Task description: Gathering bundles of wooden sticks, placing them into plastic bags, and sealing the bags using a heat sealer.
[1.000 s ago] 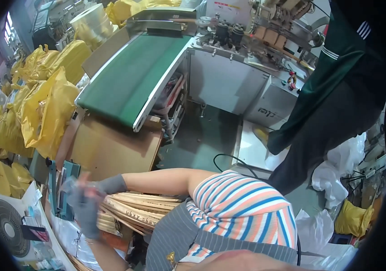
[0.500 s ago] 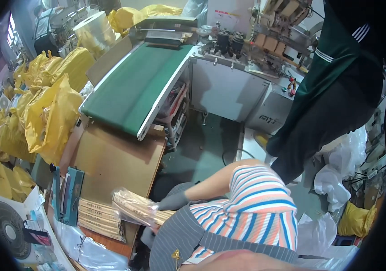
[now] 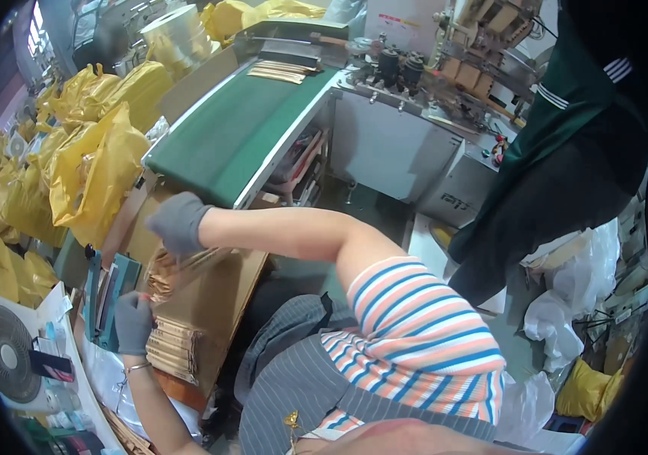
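Note:
My right hand point(image 3: 178, 224), in a grey glove, reaches far to my left and is closed on a bundle of thin tan packets point(image 3: 181, 267) held over an open cardboard box point(image 3: 222, 292). My left hand point(image 3: 133, 323), also in a grey glove and with a bracelet at the wrist, rests against a stack of the same tan packets point(image 3: 172, 349) at the box's near-left edge. My striped sleeve and grey striped apron fill the lower middle of the view.
A green conveyor belt point(image 3: 244, 125) carries more tan packets point(image 3: 278, 72) out of a packing machine point(image 3: 445, 45). Yellow bags point(image 3: 93, 163) are piled at the left. A teal sealing device point(image 3: 108, 292) and a white fan point(image 3: 6, 356) stand nearby. A person in dark green point(image 3: 559, 159) stands at the right.
My right hand has moved up and to the left with the bundle, from beside my body to over the box. My left hand has come into view at the stack.

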The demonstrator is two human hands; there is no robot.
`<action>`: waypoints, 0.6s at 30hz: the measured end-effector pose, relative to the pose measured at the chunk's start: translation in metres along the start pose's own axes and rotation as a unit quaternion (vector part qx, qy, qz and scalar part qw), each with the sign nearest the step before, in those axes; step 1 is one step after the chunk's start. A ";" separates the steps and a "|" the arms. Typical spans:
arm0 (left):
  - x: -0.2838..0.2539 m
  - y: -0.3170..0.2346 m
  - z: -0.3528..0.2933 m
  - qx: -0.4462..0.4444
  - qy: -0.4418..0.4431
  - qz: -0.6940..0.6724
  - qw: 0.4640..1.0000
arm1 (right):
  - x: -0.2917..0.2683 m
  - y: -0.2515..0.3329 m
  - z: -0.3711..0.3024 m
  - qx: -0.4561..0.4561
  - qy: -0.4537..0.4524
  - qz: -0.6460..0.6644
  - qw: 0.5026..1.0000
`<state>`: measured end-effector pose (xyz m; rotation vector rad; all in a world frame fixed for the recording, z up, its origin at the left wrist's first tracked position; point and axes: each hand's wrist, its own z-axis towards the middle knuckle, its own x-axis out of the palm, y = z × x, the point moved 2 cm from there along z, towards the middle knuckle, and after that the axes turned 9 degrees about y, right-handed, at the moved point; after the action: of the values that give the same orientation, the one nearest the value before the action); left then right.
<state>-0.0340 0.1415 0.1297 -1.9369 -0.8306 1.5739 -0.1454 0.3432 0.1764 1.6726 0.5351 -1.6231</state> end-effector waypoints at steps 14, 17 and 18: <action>-0.035 -0.019 0.006 0.039 -0.175 -0.269 0.946 | -0.018 -0.040 0.021 -0.116 -0.145 0.257 0.948; -0.025 -0.050 -0.009 0.136 -0.175 -0.283 0.933 | -0.011 0.043 0.014 -0.251 -0.370 0.049 0.893; -0.030 -0.056 -0.017 0.166 -0.227 -0.237 0.930 | -0.010 0.044 0.012 -0.250 -0.366 0.053 0.895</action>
<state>-0.0299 0.1577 0.1932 -1.0424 -1.0378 1.7309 -0.1228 0.3079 0.1965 0.6273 0.4062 -1.6967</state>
